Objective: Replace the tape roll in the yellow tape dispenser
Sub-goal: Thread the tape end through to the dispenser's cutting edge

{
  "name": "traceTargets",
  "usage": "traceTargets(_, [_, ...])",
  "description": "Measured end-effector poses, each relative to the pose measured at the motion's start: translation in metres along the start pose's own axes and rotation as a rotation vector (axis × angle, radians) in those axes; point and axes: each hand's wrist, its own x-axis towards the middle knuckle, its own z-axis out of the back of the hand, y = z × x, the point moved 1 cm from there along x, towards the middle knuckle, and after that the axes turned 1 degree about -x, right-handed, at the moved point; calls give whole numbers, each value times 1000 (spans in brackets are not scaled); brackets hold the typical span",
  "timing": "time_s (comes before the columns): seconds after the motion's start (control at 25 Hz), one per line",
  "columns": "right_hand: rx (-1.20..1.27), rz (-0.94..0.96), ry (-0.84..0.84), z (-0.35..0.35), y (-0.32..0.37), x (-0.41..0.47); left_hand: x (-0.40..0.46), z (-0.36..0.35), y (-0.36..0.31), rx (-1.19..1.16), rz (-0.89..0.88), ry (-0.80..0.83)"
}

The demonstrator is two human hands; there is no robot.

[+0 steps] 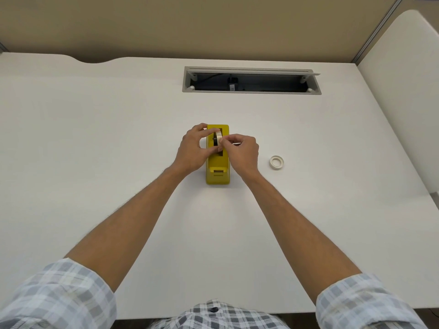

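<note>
Plaid sleeves rolled up, both forearms stretched out over white table [118,138]. Yellow tape dispenser [218,166] sits mid-table, cutter end toward the person. Left hand [193,148] curled, fingers pinching tape roll [218,136] standing on edge in the dispenser's slot. Right hand [240,150] closed, thumb and forefinger pinched at the roll's right edge; can't tell if it has the tape end. Second tape roll [276,161] lies flat, right of dispenser, apart. Farther back, open cable tray [251,80] in the table.

yellow dispenser [218,167], cream tape roll [218,136], white desk [118,138], blue-grey plaid sleeves [59,295].
</note>
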Motion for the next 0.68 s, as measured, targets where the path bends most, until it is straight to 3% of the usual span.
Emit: traceTargets(0.68, [-62,12,8,1,2,1,-1,-1,1,1,-7,3])
